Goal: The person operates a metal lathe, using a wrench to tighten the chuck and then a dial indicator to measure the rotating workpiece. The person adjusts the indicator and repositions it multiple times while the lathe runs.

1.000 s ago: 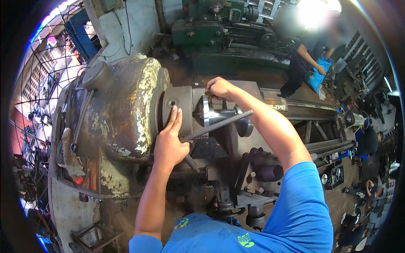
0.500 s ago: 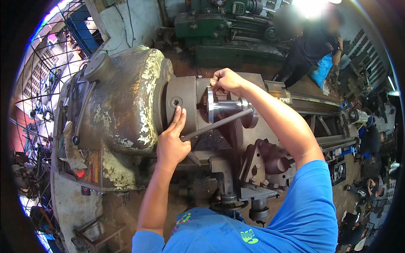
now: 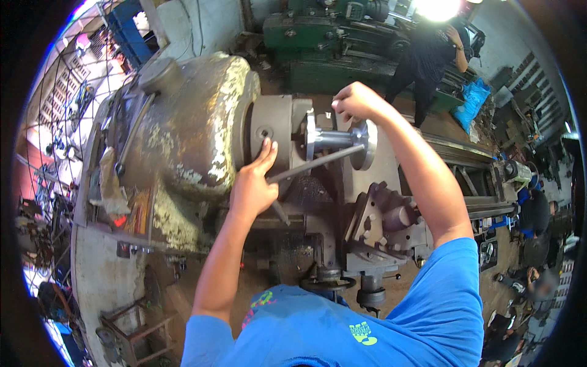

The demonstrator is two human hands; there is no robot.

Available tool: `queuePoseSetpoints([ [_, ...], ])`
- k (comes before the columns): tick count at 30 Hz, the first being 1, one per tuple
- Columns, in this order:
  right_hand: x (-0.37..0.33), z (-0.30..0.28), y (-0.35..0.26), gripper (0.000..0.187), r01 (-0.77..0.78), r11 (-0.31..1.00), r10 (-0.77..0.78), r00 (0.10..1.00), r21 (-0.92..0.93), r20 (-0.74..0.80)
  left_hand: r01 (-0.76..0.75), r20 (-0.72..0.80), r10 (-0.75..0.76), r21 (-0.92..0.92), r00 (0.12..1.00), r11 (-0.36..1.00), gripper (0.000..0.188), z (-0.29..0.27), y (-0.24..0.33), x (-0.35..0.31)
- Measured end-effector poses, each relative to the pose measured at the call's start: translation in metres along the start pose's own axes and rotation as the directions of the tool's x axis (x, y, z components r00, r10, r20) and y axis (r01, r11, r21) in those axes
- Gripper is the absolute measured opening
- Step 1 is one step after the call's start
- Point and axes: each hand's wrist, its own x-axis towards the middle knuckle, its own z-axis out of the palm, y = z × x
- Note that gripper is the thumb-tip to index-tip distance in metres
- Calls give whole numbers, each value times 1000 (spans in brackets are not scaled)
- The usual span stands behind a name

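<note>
My left hand (image 3: 254,186) is wrapped around a T-shaped steel chuck key (image 3: 324,161). Two of its fingers stretch up against the face of the round grey lathe chuck (image 3: 272,113), just below a square key socket. One bar of the key slants up to the right, in front of a shiny spool-shaped metal workpiece (image 3: 333,140) with a flange at each end, seated at the chuck jaws. Above the workpiece, apart from it, my right hand (image 3: 359,103) is closed with fingers curled; whatever may be between the fingertips cannot be made out.
The worn lathe headstock (image 3: 189,128) stands left of the chuck. A bolted tool post (image 3: 385,223) sits near right, with a handwheel (image 3: 327,283) below. The lathe bed (image 3: 452,153) runs right. Beyond are a green machine (image 3: 306,43), a standing person (image 3: 431,55) and a blue bag (image 3: 472,104).
My right hand has left the workpiece's near-chuck flange, moving up and right. My left hand stays at the chuck with the key. The whole view has shifted slightly.
</note>
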Motion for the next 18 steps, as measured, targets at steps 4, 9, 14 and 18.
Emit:
queuePoseSetpoints([
  [4, -56, -14, -48, 36, 201, 976, -195, 978, -83, 73, 43, 50, -39, -78, 998, 996, 75, -34, 12, 0],
  [9, -137, 2, -94, 36, 526, 707, -501, 844, -473, 189, -117, -297, 163, 167, 941, 979, 46, -93, 39, 10],
  [14, -142, 2, -110, 27, 349, 620, -683, 680, -702, -266, -264, -268, 339, 279, 902, 923, 27, -119, 41, 81],
  [18, -126, 0, -100, 29, 298, 641, -646, 707, -708, -287, -352, -263, 441, 324, 858, 878, 20, -102, 31, 107],
])
